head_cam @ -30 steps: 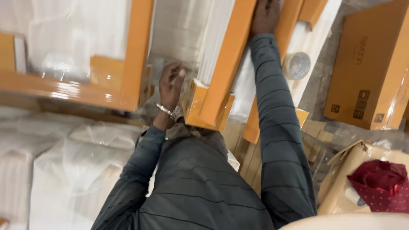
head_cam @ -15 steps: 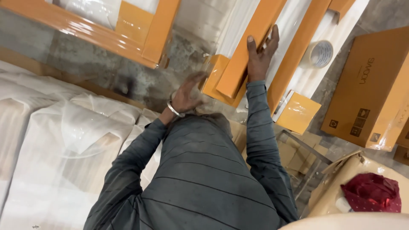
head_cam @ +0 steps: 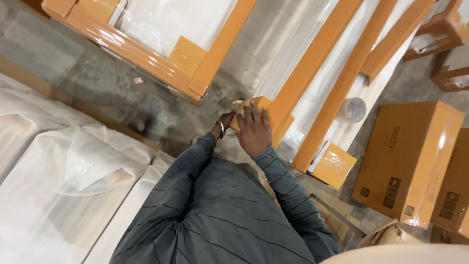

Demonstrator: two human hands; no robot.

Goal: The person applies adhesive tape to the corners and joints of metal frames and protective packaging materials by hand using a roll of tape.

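1. Orange cardboard filled the grasp: the fingers (head_cam: 250,113) of the right hand (head_cam: 254,131) lay spread and flat over the end cap (head_cam: 258,103) of a long wrapped panel, pressing on its top face.
2. The left hand (head_cam: 226,121) sat just beside the right one, curled against the left side of the same cap; its fingers were mostly hidden behind the cap, so how firmly they gripped could not be told.
3. A metal bracelet (head_cam: 221,129) ringed the left wrist.
4. Both forearms wore a grey striped long-sleeved shirt (head_cam: 215,210), which filled the lower middle of the view.
5. The cap closed the near end of a white plastic-wrapped panel edged by an orange strip (head_cam: 303,73), which ran away towards the upper right across the concrete floor (head_cam: 73,73).
6. Parallel to it on the right lay a second orange-edged panel (head_cam: 337,93), with an orange corner cap (head_cam: 334,165) at its near end.
7. A roll of clear tape (head_cam: 353,108) rested on the white wrapping between that panel and a brown carton (head_cam: 408,161) at the floor's right edge.
8. Another orange-framed wrapped panel (head_cam: 146,49) lay at the floor's upper left.
9. White plastic-covered bundles (head_cam: 63,176) lay along the left edge.
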